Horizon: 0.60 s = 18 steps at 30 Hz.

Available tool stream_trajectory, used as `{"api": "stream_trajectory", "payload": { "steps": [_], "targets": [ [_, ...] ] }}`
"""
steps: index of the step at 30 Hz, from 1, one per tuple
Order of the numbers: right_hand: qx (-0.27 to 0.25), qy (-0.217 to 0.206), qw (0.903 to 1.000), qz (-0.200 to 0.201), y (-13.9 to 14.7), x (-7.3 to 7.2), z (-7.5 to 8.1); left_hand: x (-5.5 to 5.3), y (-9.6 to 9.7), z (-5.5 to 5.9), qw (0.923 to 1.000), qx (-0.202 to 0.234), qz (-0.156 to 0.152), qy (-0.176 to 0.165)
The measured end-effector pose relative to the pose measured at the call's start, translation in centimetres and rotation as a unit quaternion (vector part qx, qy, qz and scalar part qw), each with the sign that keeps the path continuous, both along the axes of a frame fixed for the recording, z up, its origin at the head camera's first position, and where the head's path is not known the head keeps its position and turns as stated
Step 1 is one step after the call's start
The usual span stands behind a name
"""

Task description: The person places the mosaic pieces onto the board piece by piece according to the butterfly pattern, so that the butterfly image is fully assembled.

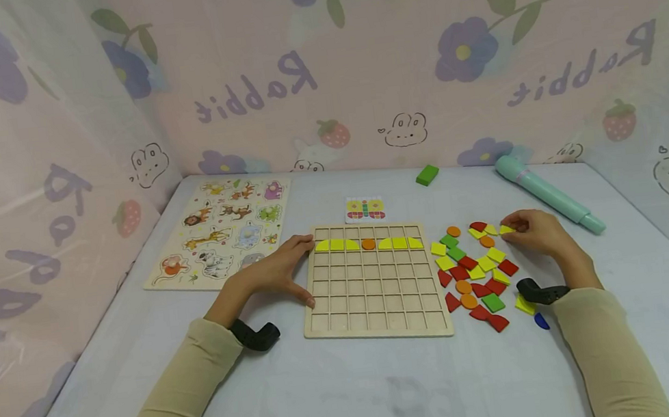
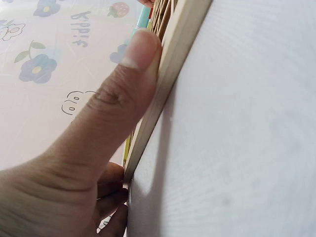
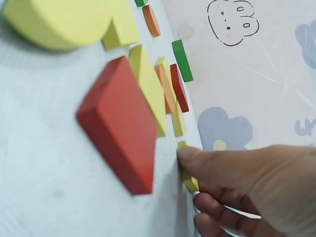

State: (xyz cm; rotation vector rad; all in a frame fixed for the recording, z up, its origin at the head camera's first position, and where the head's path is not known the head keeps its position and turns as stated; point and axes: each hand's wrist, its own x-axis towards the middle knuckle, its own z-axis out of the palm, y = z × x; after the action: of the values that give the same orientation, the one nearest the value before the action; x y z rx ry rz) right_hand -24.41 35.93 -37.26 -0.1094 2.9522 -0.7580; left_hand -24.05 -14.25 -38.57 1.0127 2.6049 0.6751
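Pinching a yellow piece (image 1: 507,229) between thumb and fingers with the right hand (image 1: 543,234); cannot tell whether touching the worktop (image 1: 307,404) with it. Resting the left hand (image 1: 276,270) against the left edge of the wooden grid board (image 1: 376,300) — thumb and fingers spread well apart along that edge. Just left of the right hand, can see a red piece (image 1: 479,226), an orange disc (image 1: 487,242) and many more loose pieces (image 1: 487,264) in red, yellow, green and orange, scattered towards the board. Below the right hand, can spot a blue piece (image 1: 542,321). Right of the left hand, can count three yellow pieces (image 1: 337,245), a seated orange disc (image 1: 369,244) and three further yellow pieces (image 1: 400,243) in one row near the board's far side. Ahead of the left hand, to its right, can make out a picture card (image 1: 365,209); ahead and to its left, an animal puzzle board (image 1: 217,211). Beyond the right hand, can see a mint-green stick (image 1: 550,194) — and, farther ahead to its left, a green block (image 1: 427,175).
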Motion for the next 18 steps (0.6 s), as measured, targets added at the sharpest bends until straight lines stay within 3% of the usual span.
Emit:
{"api": "stream_trajectory", "payload": {
  "steps": [6, 11, 14, 18],
  "targets": [
    [0.003, 0.026, 0.9995, -0.02, -0.9, 0.1, 0.4, 0.0, 0.1, 0.1, 1.0, 0.002, -0.001, 0.003],
    [-0.022, 0.066, 0.9973, -0.023, -4.7, -0.2, 0.9, 0.1, 0.1, 0.1, 1.0, 0.003, 0.0, 0.0],
    [-0.04, 0.091, 0.9949, 0.019, -8.1, -0.7, 1.0, 0.1, 0.0, 0.1, 1.0, 0.005, 0.0, 0.0],
    [-0.07, 0.109, 0.9847, 0.116, -13.3, -1.1, 1.1, 0.1, 0.0, 0.0, 1.0, 0.007, -0.005, 0.002]
  ]
}}
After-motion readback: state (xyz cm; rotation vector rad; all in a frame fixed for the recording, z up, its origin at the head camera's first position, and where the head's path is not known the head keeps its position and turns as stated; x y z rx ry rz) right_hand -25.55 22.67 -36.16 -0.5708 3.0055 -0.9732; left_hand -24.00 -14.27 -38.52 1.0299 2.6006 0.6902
